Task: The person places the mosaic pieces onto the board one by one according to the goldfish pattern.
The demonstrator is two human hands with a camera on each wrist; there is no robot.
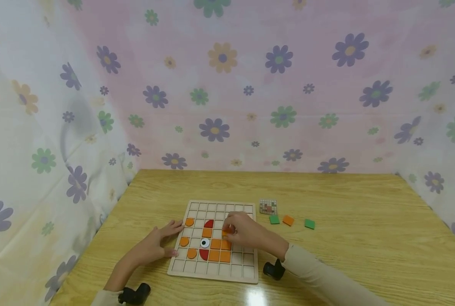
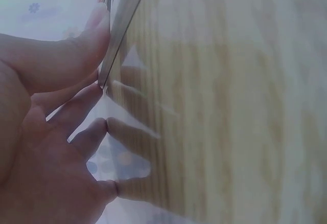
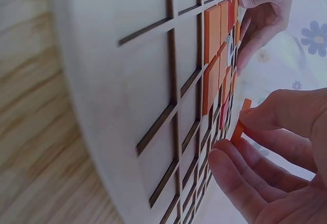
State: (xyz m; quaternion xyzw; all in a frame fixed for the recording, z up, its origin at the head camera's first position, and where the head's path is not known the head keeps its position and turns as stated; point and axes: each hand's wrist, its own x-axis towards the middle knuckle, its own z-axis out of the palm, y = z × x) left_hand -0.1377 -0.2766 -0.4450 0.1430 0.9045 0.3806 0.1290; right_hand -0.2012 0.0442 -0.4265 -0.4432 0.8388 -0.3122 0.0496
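My right hand (image 1: 246, 229) pinches a thin orange tile (image 3: 240, 124) between thumb and fingers, over the wooden grid board (image 1: 242, 272). In the right wrist view the tile stands on edge, tilted. My left hand (image 1: 151, 246) lies at the board's left side, its thumb and fingertips touching the rim (image 2: 125, 19); the other fingers are spread on the table. On the board sit several orange square tiles (image 1: 214, 256), two red curved tiles (image 1: 209, 223), three orange discs (image 1: 189, 222) and an eye piece (image 1: 205, 243). The right hand covers some of the cells beneath it.
A small pattern card (image 1: 268, 206) lies right of the board's far corner. Near it are a green tile (image 1: 274, 219), a loose orange tile (image 1: 288, 220) and another green tile (image 1: 309, 224). Flowered cloth (image 1: 250, 140) stands behind the wooden table (image 1: 346, 255) and along its sides.
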